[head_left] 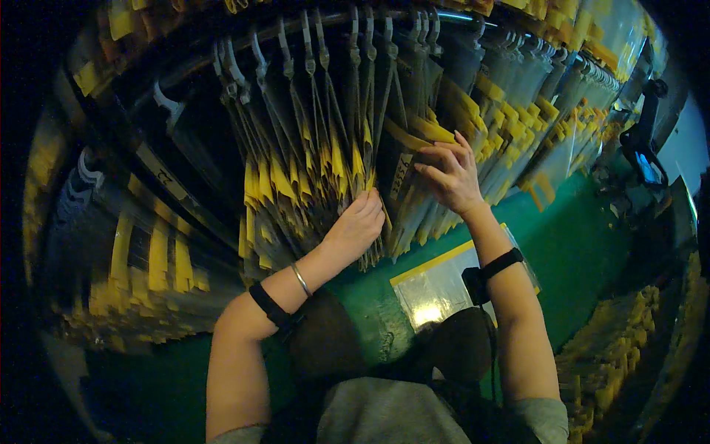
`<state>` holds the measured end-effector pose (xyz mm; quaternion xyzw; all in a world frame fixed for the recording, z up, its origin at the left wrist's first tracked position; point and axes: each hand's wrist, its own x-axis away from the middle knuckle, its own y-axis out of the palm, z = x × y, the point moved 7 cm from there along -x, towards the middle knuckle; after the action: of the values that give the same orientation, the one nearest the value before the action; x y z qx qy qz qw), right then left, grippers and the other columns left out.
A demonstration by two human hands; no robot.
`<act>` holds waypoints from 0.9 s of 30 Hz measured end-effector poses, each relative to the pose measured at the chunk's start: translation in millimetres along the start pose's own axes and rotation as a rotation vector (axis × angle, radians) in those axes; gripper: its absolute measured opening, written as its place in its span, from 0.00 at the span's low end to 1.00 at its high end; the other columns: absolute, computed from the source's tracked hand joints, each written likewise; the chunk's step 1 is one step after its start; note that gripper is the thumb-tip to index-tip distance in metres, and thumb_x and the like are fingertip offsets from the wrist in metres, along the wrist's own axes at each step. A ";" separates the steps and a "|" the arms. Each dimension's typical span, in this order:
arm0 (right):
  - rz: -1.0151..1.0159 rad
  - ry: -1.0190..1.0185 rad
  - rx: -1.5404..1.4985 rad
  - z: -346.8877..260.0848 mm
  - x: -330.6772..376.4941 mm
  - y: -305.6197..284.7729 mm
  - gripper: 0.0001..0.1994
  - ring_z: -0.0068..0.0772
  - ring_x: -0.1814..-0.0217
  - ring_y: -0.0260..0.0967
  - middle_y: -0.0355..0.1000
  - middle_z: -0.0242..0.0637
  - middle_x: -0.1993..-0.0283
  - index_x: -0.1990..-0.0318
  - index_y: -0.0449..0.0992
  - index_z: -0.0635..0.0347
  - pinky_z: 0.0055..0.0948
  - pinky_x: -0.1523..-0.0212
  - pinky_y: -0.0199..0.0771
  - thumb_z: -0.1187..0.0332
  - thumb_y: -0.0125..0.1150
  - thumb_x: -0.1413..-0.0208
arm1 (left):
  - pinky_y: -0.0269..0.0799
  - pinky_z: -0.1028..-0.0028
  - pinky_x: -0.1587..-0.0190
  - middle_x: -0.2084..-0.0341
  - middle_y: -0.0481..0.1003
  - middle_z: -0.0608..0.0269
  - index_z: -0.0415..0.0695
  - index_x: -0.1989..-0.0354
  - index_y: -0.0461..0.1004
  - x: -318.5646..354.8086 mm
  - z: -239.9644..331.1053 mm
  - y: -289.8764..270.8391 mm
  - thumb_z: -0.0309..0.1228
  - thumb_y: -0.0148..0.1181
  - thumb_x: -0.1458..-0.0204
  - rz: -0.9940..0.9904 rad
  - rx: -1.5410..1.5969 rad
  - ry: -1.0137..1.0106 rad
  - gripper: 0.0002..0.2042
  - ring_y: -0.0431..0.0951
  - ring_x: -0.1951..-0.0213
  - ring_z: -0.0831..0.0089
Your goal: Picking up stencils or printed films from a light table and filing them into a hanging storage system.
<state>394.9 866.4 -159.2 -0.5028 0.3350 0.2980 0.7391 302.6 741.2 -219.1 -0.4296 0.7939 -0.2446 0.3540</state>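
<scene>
Clear and grey sheets with yellow edges (281, 181) hang in a dense row from white hooks and cords. My left hand (356, 226) is closed, its fingertips pinching the yellow edge of one hanging sheet near the middle of the row. Just to the right, my right hand (455, 177) has its fingers curled at the yellow edge of another sheet (438, 131), which bends outward there. Between my hands hangs a dark sheet with a white label (400, 176). The pinched edges are partly hidden by my fingers.
A dark rail (200, 65) carries the white hooks (287, 55). More yellow-edged sheets (159, 255) hang at left, and others (603, 362) at lower right. On the green floor (569, 222) lies a clear, yellow-edged sheet (433, 285). A black device with a lit screen (649, 169) is at far right.
</scene>
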 end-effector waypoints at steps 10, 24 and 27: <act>0.043 0.046 -0.082 -0.3 1.8 1.2 0.17 0.37 0.44 0.62 0.69 0.27 0.51 0.66 0.78 0.45 0.52 0.36 0.54 0.71 0.64 0.70 | 0.54 0.65 0.39 0.50 0.69 0.48 0.35 0.60 0.71 1.7 0.7 5.0 0.31 0.50 0.56 0.023 0.048 -0.019 0.16 0.63 0.42 0.60; 0.038 -0.046 -0.036 4.7 10.1 10.5 0.16 0.42 0.45 0.61 0.68 0.29 0.48 0.62 0.78 0.43 0.40 0.43 0.62 0.70 0.64 0.64 | 0.62 0.63 0.45 0.51 0.70 0.51 0.38 0.61 0.71 2.8 -3.3 13.9 0.28 0.57 0.60 0.147 0.317 -0.184 0.15 0.68 0.49 0.56; -0.074 -0.079 0.022 12.6 27.4 34.4 0.21 0.40 0.42 0.60 0.67 0.27 0.47 0.58 0.77 0.39 0.39 0.44 0.61 0.67 0.64 0.66 | 0.62 0.63 0.45 0.49 0.70 0.56 0.42 0.61 0.73 2.1 1.6 21.8 0.29 0.60 0.60 0.066 0.314 -0.166 0.15 0.69 0.48 0.59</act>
<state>387.0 892.0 -196.2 -0.4945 0.2899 0.2862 0.7678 292.0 750.5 -236.0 -0.3614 0.7278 -0.3173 0.4889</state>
